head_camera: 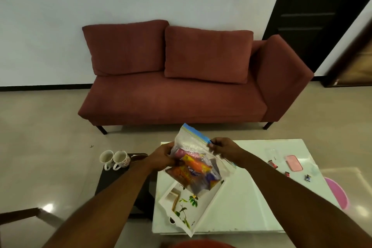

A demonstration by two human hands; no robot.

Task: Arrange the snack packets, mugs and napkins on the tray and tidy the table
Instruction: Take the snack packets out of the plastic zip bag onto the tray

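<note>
I judge this an early stage: the two mugs (pixel 114 159) stand on the dark side table (pixel 112 183), not yet on the tray. My left hand (pixel 161 156) grips one clear zip bag (pixel 191 145), held above the one tray (pixel 204 208) on the white counter (pixel 251 197). The snack packets (pixel 196 167) sit inside it, too bunched to count. My right hand (pixel 221 146) pinches its blue seal. A beige stack in the tray may be napkins. Three small wrappers (pixel 272 164) and a pink case (pixel 294 162) are left to tidy.

left hand (pixel 161 157) and right hand (pixel 222 146) are gripping clear zip bag (pixel 196 159) of snack packets (pixel 196 169) above tray (pixel 203 210) | two mugs (pixel 114 159) are standing on dark side table (pixel 112 179)
</note>
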